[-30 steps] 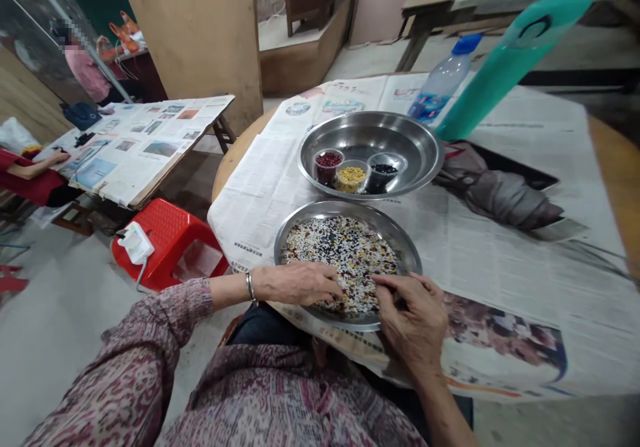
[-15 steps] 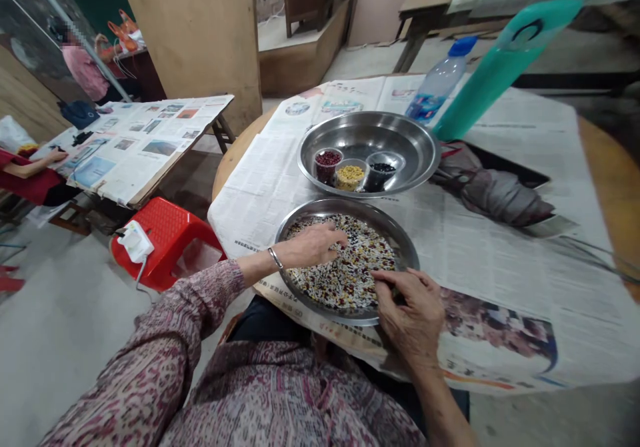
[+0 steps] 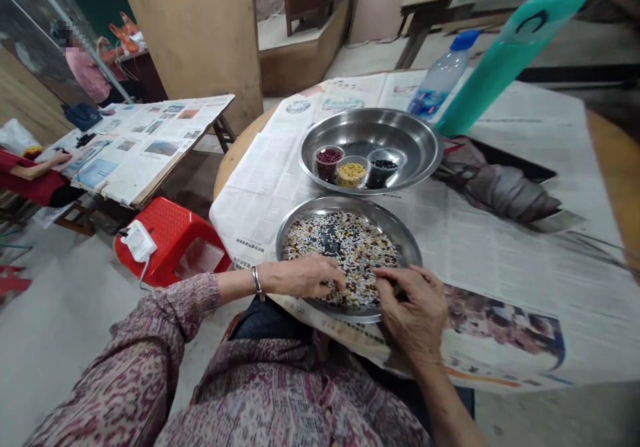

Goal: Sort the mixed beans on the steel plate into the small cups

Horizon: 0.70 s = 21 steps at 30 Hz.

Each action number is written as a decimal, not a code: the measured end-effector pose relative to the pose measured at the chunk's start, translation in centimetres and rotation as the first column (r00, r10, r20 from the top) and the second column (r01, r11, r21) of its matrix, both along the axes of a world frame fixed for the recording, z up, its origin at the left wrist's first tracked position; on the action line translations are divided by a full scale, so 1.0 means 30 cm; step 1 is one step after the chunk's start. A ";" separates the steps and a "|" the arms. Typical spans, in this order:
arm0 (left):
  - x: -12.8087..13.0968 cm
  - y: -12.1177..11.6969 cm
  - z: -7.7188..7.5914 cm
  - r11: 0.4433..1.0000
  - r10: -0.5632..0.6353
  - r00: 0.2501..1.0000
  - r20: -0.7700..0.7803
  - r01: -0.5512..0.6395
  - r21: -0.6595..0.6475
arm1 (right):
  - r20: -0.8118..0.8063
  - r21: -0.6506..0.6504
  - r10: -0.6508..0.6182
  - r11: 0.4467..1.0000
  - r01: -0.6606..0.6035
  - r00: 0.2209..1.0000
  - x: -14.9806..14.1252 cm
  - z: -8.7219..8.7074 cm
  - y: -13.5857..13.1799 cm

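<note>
A shallow steel basin near me holds mixed beans and white grains, coloured white, dark red, yellow and black. My left hand, a silver bangle at its wrist, lies over the basin's near left part. Its loosely curved fingers touch the grains, and nothing shows held in them. My right hand rests at the near right rim, thumb and forefinger brought together over the grains. Whatever they pinch is too small to make out. Dark bare metal shows through the grains at the upper left.
Behind stands a larger steel basin with cups of red beans, yellow beans and black beans. A bottle, green plastic sleeve and folded umbrella lie beyond. Left are a red stool and two people.
My left hand has swept toward me from the basin's middle to its near side, baring a dark patch among the grains. My right hand has stayed nearly in place.
</note>
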<state>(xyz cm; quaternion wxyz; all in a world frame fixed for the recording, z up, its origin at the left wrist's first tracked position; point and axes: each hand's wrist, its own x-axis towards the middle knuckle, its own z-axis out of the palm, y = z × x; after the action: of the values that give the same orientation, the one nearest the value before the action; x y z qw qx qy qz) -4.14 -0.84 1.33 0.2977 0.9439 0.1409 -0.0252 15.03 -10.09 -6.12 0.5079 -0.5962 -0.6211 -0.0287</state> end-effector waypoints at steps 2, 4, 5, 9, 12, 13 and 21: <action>0.024 -0.010 -0.017 0.995 -0.087 0.996 0.026 0.085 0.052 | 0.007 -0.007 0.000 1.000 0.000 1.000 0.002 -0.003 -0.002; 0.062 -0.001 -0.032 0.972 -0.174 0.984 0.028 0.167 0.166 | 0.018 -0.005 0.002 1.000 -0.002 1.000 0.005 -0.007 -0.002; 0.084 0.009 -0.038 0.953 -0.198 0.980 0.019 0.187 0.236 | 0.021 0.001 0.003 1.000 -0.003 1.000 0.006 -0.009 -0.002; 0.157 0.069 -0.059 0.873 -0.169 0.985 -0.026 0.161 0.460 | 0.009 0.028 -0.035 0.999 0.035 0.999 0.006 -0.014 0.001; 0.184 0.121 -0.073 0.850 -0.127 0.991 -0.043 0.131 0.510 | -0.007 0.004 -0.067 0.998 0.067 0.998 0.005 -0.016 0.002; 0.185 0.138 -0.075 0.850 -0.103 0.994 -0.044 0.110 0.515 | -0.010 -0.003 -0.064 0.998 0.064 0.998 0.005 -0.015 0.001; 0.043 0.165 -0.004 0.841 0.259 0.955 -0.145 -0.150 0.520 | -0.006 -0.001 -0.026 1.000 0.026 1.000 0.000 0.005 -0.004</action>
<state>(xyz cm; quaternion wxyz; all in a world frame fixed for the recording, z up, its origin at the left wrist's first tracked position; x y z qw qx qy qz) -2.86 4.13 1.21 0.0254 0.9600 0.2735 -0.0546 15.03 -10.22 -5.97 0.5091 -0.6045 -0.6118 -0.0331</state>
